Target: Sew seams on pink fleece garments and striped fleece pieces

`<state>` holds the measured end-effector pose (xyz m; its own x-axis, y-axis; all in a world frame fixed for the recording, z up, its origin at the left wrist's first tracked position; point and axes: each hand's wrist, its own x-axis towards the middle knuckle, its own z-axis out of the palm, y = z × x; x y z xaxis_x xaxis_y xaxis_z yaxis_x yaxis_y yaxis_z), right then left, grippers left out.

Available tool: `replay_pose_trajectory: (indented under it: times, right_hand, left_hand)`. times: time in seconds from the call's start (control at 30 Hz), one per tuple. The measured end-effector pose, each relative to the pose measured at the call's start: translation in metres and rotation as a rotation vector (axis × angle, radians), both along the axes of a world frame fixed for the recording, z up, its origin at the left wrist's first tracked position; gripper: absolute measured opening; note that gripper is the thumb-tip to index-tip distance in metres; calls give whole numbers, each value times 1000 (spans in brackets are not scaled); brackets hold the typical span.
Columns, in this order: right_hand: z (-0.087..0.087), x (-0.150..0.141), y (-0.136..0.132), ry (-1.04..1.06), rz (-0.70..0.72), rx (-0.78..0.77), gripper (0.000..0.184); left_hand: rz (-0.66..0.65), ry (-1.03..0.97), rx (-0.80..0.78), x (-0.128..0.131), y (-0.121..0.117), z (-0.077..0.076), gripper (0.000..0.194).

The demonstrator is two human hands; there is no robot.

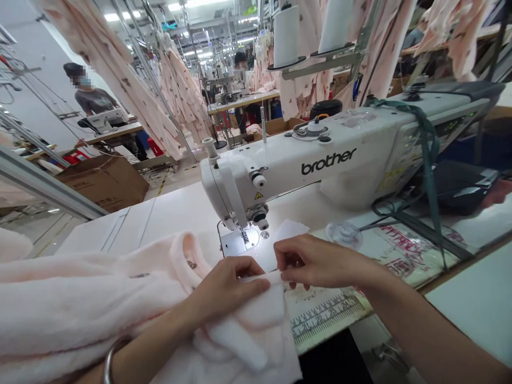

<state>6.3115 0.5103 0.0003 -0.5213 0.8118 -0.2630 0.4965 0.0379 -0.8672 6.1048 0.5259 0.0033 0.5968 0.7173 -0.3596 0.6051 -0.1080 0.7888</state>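
Observation:
A fluffy pale pink garment (80,298) lies across the white sewing table (168,213) in front of a white Brother sewing machine (304,160). My left hand (228,285) rests on the garment's edge, fingers closed and pinching the fabric. My right hand (308,261) pinches the same edge just to the right, fingers pressed together. Both hands sit just in front of the needle and presser foot (244,234). A small white fabric piece (290,229) lies beside the needle plate.
A clear plastic bobbin dish (344,233) and a printed ruler strip (324,314) lie to the right. Thread cones (286,34) stand above the machine. Pink garments (120,69) hang overhead. A cardboard box (104,181) sits left. Other people work at far tables.

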Motion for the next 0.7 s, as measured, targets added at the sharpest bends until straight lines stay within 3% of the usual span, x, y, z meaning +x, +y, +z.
replay_pose_trajectory:
  times: [0.17, 0.3, 0.47, 0.7]
  right_hand:
    - [-3, -6, -2, 24, -28, 62, 7]
    - [-6, -12, -7, 23, -35, 63, 35]
    - [-9, -20, -10, 13, -117, -61, 10]
    - [-16, -17, -3, 18, -125, -131, 13]
  left_hand:
    - [92, -24, 16, -10, -8, -3, 15]
    - [124, -23, 72, -15, -12, -3, 11]
    - [132, 3, 142, -15, -13, -2, 12]
    - [111, -54, 43, -13, -7, -7, 21]
